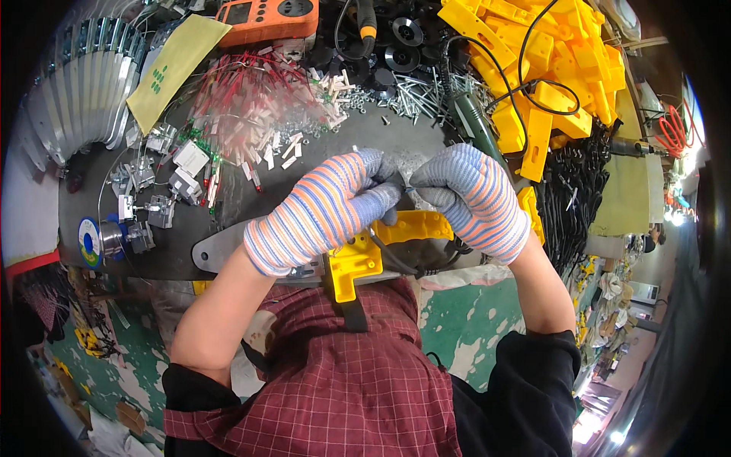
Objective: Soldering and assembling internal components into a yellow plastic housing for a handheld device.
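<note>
My left hand point(335, 199) and my right hand point(481, 199), both in striped knit gloves with grey fingertips, meet over the near part of the bench. Their fingers are pinched close together around something small and thin, mostly hidden by the gloves. Just below them lies a yellow plastic handle housing point(425, 225), its lower part point(356, 263) reaching to the bench's near edge. A black cable point(396, 262) runs along the housing. To its left, a flat grey metal plate point(211, 253) with a rounded end extends under my left wrist.
Yellow housings point(586, 65) are heaped at the far right beside black cables point(567, 190). Screws point(417, 93), red-wired parts point(251, 99) and an orange meter point(266, 19) lie behind my hands. Metal plates point(87, 99), small switch-like parts point(160, 209) and a solder spool point(99, 242) are left.
</note>
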Available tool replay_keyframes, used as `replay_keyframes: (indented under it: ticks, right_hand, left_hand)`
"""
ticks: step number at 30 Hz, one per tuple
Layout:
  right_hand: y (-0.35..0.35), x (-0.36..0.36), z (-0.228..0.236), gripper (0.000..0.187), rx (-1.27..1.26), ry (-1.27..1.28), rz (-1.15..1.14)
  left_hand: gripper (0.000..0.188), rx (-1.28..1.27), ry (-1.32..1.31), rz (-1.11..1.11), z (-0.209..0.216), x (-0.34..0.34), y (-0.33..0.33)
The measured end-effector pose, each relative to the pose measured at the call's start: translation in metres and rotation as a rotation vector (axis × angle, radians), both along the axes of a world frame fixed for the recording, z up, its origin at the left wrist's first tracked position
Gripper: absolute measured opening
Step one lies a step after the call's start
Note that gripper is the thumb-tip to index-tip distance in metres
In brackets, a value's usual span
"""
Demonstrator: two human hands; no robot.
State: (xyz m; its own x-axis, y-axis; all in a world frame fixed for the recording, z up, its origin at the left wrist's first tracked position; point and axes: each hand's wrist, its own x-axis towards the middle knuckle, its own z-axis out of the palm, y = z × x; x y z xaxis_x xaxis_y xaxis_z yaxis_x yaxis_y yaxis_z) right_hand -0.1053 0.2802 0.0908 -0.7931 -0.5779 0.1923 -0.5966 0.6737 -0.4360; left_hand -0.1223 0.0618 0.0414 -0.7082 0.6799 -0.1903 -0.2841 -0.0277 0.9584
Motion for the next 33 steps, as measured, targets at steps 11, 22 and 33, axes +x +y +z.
replay_keyframes:
  ticks: [11, 22, 33]
  right_hand:
    - [-0.005, 0.005, -0.002, 0.012, 0.213, 0.288, 0.067]
    - [-0.012, 0.008, 0.025, 0.020, -0.342, -0.672, -0.493]
    - [-0.006, 0.010, -0.014, 0.022, 0.213, 0.408, 0.039]
  left_hand:
    - [0.017, -0.267, 0.396, 0.180, 0.002, 0.016, 0.005]
    - [0.011, -0.258, 0.693, 0.333, -0.006, 0.018, 0.008]
    - [0.015, -0.184, 0.464, 0.259, -0.006, 0.017, 0.007]
